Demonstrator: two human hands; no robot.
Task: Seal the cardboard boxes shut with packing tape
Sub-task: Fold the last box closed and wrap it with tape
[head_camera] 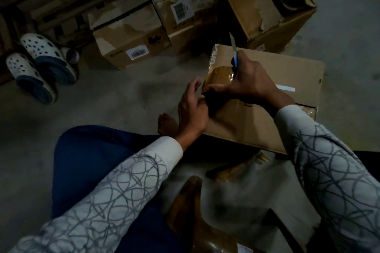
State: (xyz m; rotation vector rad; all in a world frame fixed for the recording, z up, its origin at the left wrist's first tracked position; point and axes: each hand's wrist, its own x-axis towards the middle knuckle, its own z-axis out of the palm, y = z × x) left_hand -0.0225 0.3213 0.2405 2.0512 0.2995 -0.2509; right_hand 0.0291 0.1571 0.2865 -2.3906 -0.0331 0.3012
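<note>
- A flat brown cardboard box (267, 121) lies in front of the seated person, with a glossy brown packing tape strip (221, 74) across its left end.
- The right hand (253, 82) is over that end, curled round a blue-handled utility knife (234, 53), with its thumb on the tape.
- The left hand (193, 107) is at the box's left edge, fingers loosely spread; whether it pinches the tape is unclear.

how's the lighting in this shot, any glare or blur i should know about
Head view: dim overall, top left nearly black. Head view: a small glare on the tape on the near box. Head view: the brown object at the bottom is blurred, while the right hand and cutter are fairly sharp.
</note>
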